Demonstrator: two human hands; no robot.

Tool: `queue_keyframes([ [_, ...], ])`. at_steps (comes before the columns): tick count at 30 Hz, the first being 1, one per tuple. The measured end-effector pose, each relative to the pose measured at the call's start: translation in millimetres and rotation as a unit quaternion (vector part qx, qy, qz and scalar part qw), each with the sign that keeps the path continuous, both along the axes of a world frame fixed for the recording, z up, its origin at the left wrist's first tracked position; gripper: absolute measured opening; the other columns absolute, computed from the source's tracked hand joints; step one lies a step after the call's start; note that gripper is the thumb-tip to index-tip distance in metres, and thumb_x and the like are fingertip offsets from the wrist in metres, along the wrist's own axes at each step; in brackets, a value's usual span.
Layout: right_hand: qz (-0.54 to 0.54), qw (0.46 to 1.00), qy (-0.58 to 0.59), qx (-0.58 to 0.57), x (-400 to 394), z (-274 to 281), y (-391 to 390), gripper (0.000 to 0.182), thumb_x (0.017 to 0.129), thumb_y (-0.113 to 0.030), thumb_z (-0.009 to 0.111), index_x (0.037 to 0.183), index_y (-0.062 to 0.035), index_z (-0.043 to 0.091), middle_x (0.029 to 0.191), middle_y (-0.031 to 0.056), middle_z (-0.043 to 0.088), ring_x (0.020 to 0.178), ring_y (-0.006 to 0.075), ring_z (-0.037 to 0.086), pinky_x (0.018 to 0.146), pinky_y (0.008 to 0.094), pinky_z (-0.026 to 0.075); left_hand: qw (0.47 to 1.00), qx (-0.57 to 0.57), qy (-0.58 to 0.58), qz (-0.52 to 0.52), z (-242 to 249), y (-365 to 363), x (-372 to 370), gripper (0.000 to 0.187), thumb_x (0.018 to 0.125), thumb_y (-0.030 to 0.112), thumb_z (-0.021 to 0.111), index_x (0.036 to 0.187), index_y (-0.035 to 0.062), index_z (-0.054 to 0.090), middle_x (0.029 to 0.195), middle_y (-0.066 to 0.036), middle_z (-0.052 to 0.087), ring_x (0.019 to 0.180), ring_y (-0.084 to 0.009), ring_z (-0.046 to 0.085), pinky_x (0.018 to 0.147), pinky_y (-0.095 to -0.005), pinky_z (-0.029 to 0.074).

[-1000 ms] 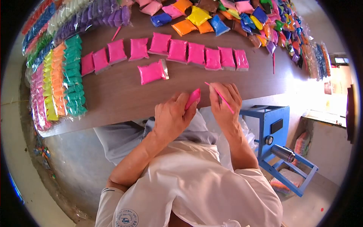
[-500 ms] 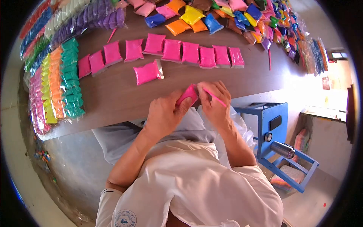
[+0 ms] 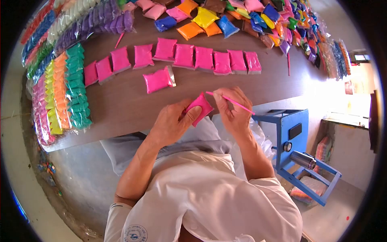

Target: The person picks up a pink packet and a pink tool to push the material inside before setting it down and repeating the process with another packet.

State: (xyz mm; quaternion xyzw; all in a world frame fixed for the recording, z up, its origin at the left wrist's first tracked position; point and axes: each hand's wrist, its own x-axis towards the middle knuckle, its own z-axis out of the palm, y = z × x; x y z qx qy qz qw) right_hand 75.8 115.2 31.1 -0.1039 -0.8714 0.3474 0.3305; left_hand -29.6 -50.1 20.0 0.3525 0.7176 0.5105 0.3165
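A person's left hand [image 3: 171,121] is closed around a small pink packet [image 3: 198,108], held just above the near edge of the brown bench [image 3: 121,101]. The right hand [image 3: 231,109] pinches a thin pink stick [image 3: 230,101], its tip near the packet's upper edge. The packet looks light, soft and squashy, probably best gripped by its sides. One loose pink packet [image 3: 158,79] lies alone before a row of pink packets [image 3: 193,58] farther back.

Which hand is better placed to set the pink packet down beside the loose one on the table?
Left, probably: the left hand already grips the pink packet, while the right hand pinches a thin pink stick.
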Motion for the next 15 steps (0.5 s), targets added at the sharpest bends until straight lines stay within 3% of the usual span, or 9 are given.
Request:
queue_keyframes([
  [3,0.029,0.999,-0.020,0.003,-4.8,-9.9,1.5,0.009,0.084,-0.003,0.069,0.092,-0.0026,0.067,0.081,0.0117,0.067,0.072,0.0302,0.061,0.065,0.0363,0.049,0.999,0.011,-0.037,0.002,1.1,1.0,-0.4,0.041,0.098,0.039,0.058,0.082,0.0013,0.057,0.060,-0.014,0.051,0.053,-0.0268,0.051,0.052,-0.0404,0.040],
  [5,0.032,0.999,-0.042,0.008,-4.9,-14.1,3.0,0.008,0.084,-0.003,0.069,0.093,-0.0025,0.067,0.082,0.0120,0.067,0.072,0.0301,0.061,0.065,0.0359,0.049,0.998,-0.053,-0.011,-0.034,-1.4,-2.4,-4.4,0.040,0.098,0.039,0.058,0.086,0.0011,0.058,0.060,-0.013,0.052,0.054,-0.0248,0.053,0.053,-0.0391,0.042],
  [10,0.033,0.991,-0.058,-0.114,2.9,0.2,0.5,0.007,0.088,-0.004,0.067,0.095,-0.0018,0.066,0.082,0.0122,0.066,0.075,0.0304,0.063,0.066,0.0360,0.050,0.999,-0.030,-0.018,-0.023,3.0,-1.7,-2.6,0.038,0.098,0.037,0.058,0.089,0.0010,0.061,0.062,-0.012,0.057,0.056,-0.0239,0.057,0.054,-0.0380,0.044],
  [14,0.069,0.995,-0.025,-0.073,-0.9,-5.7,-2.1,0.008,0.089,-0.004,0.065,0.097,-0.0019,0.066,0.083,0.0124,0.066,0.074,0.0292,0.064,0.066,0.0359,0.050,1.000,-0.002,-0.008,-0.009,4.5,1.1,0.0,0.034,0.098,0.035,0.058,0.091,0.0011,0.063,0.064,-0.012,0.059,0.055,-0.0235,0.058,0.054,-0.0378,0.045],
  [15,0.050,0.996,-0.061,-0.047,-1.0,-11.8,0.1,0.008,0.089,-0.004,0.065,0.098,-0.0018,0.065,0.083,0.0127,0.066,0.073,0.0293,0.064,0.066,0.0354,0.051,1.000,-0.002,-0.007,-0.009,5.0,0.4,-0.7,0.034,0.098,0.035,0.058,0.091,0.0011,0.063,0.064,-0.012,0.059,0.055,-0.0235,0.058,0.054,-0.0378,0.045],
])
